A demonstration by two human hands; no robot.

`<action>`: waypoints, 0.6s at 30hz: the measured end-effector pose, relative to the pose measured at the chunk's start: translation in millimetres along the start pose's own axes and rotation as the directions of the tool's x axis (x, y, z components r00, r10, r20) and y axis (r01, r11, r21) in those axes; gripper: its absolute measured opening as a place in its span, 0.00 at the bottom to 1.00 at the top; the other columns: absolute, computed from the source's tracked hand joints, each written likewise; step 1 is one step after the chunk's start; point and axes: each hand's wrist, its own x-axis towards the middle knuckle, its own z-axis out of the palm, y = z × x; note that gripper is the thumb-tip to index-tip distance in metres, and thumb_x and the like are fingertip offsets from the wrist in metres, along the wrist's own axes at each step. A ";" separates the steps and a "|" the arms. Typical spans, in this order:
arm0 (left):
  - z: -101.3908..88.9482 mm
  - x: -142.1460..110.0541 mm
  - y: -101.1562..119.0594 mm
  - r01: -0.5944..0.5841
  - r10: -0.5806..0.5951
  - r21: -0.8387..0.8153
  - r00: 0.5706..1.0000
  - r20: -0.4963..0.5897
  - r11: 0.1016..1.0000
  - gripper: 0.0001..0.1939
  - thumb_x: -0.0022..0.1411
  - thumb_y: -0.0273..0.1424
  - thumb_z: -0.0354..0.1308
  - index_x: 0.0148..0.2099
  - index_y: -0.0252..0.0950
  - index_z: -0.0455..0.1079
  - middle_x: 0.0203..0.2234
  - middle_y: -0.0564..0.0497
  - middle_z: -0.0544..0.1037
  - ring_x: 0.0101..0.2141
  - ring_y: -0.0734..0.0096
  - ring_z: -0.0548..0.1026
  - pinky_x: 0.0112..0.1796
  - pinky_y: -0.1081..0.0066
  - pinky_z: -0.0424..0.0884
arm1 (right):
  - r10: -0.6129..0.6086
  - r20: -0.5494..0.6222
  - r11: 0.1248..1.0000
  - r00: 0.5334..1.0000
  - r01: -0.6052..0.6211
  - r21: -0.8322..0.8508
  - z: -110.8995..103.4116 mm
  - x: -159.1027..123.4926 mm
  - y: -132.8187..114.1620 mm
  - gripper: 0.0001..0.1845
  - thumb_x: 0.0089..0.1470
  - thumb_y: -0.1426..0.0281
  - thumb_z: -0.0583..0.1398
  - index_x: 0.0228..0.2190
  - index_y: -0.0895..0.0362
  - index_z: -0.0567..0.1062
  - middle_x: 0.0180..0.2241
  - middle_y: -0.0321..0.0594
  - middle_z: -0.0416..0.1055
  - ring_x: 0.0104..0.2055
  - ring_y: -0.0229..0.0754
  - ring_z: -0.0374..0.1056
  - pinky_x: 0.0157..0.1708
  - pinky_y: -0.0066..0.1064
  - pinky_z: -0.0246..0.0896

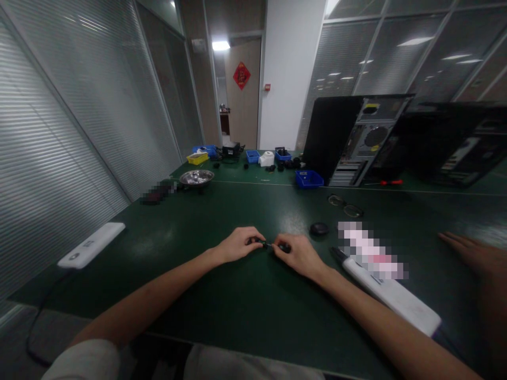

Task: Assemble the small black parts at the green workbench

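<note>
My left hand (240, 244) is closed in a pinch on a small dark part (261, 243) with a hint of green, too small to name. Facing it, my right hand (297, 253) grips what looks like a small screwdriver (283, 247) with a dark handle. Its thin metal shaft points left at the part, and the tip meets or nearly meets it; I cannot tell which. Both hands are just above the green table (222, 306). A black computer mouse (319, 228) lies just beyond my right hand.
White power strips lie at left (93, 244) and right (392, 295). Glasses (345, 206), a blue bin (309, 179) and a metal bowl (197, 178) stand farther back. A computer case (356, 140) rises at the back right. Another person's hand (467, 250) rests at far right.
</note>
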 end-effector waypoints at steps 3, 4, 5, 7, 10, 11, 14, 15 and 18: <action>0.7 -0.2 -3.3 -0.025 0.025 0.016 1.000 0.000 1.000 0.12 0.69 0.35 0.58 0.50 0.37 0.76 0.41 0.47 0.77 0.35 0.71 0.72 0.37 0.71 0.68 | -0.004 -0.014 1.000 1.000 0.004 -0.017 0.6 -0.6 -2.2 0.10 0.62 0.64 0.57 0.33 0.53 0.77 0.31 0.36 0.75 0.33 0.39 0.69 0.34 0.28 0.57; 0.8 -0.2 -4.5 -0.035 0.036 0.021 0.999 -0.001 0.999 0.12 0.69 0.35 0.58 0.50 0.37 0.76 0.41 0.47 0.77 0.35 0.71 0.72 0.38 0.71 0.68 | -0.004 -0.017 1.000 1.000 0.004 -0.020 0.8 -0.8 -2.6 0.10 0.62 0.64 0.57 0.33 0.53 0.76 0.32 0.35 0.75 0.33 0.39 0.69 0.34 0.28 0.56; 0.9 -0.3 -5.6 -0.045 0.045 0.023 0.999 -0.004 0.999 0.12 0.69 0.35 0.58 0.50 0.37 0.77 0.41 0.47 0.77 0.36 0.71 0.73 0.38 0.71 0.68 | -0.004 -0.017 1.000 1.000 0.003 -0.022 1.1 -1.1 -2.7 0.10 0.62 0.64 0.57 0.33 0.53 0.76 0.32 0.35 0.75 0.33 0.39 0.69 0.34 0.28 0.56; 0.8 -0.5 -7.1 -0.063 0.063 0.016 0.998 -0.011 0.998 0.12 0.69 0.35 0.58 0.51 0.38 0.77 0.42 0.47 0.77 0.37 0.71 0.74 0.40 0.71 0.69 | -0.001 -0.010 1.000 1.000 0.001 -0.020 1.6 -1.8 -2.6 0.10 0.63 0.63 0.57 0.34 0.53 0.76 0.33 0.35 0.75 0.33 0.39 0.69 0.33 0.28 0.56; 0.4 -0.8 -7.4 -0.089 0.089 -0.001 0.996 -0.018 0.996 0.13 0.70 0.34 0.57 0.52 0.38 0.77 0.44 0.47 0.77 0.41 0.69 0.75 0.43 0.69 0.71 | 0.011 -0.003 1.000 1.000 -0.011 -0.020 2.3 -2.7 -2.1 0.10 0.64 0.63 0.56 0.36 0.53 0.75 0.34 0.35 0.75 0.34 0.39 0.69 0.34 0.28 0.55; 0.2 -0.8 -7.1 -0.099 0.099 -0.002 0.995 -0.023 0.995 0.13 0.70 0.34 0.57 0.52 0.39 0.77 0.44 0.47 0.78 0.42 0.69 0.76 0.45 0.68 0.71 | 0.016 -0.001 1.000 1.000 -0.016 -0.023 2.5 -2.9 -2.0 0.10 0.64 0.62 0.55 0.36 0.53 0.75 0.35 0.35 0.75 0.34 0.38 0.69 0.34 0.28 0.55; 0.0 -0.9 -5.8 -0.129 0.129 0.001 0.991 -0.027 0.992 0.13 0.70 0.34 0.57 0.51 0.38 0.78 0.45 0.46 0.78 0.44 0.68 0.76 0.48 0.67 0.71 | 0.020 0.012 0.999 1.000 -0.019 -0.036 2.9 -3.4 -2.4 0.11 0.65 0.62 0.54 0.38 0.52 0.74 0.35 0.34 0.75 0.33 0.38 0.68 0.33 0.29 0.55; -0.1 -1.0 -5.2 -0.135 0.135 0.001 0.991 -0.020 0.991 0.13 0.70 0.34 0.57 0.52 0.39 0.78 0.46 0.46 0.78 0.45 0.68 0.76 0.48 0.67 0.71 | 0.015 0.019 0.999 1.000 -0.014 -0.043 3.0 -3.4 -2.6 0.11 0.66 0.61 0.54 0.38 0.52 0.74 0.35 0.34 0.75 0.33 0.38 0.68 0.33 0.29 0.54; -0.4 -1.6 -3.6 -0.139 0.139 0.006 0.990 -0.003 0.990 0.13 0.70 0.33 0.56 0.53 0.39 0.77 0.47 0.47 0.78 0.46 0.68 0.76 0.49 0.67 0.71 | 0.000 0.034 0.998 0.999 0.002 -0.059 3.2 -3.5 -3.1 0.11 0.66 0.61 0.54 0.38 0.52 0.73 0.35 0.34 0.75 0.33 0.38 0.68 0.33 0.29 0.54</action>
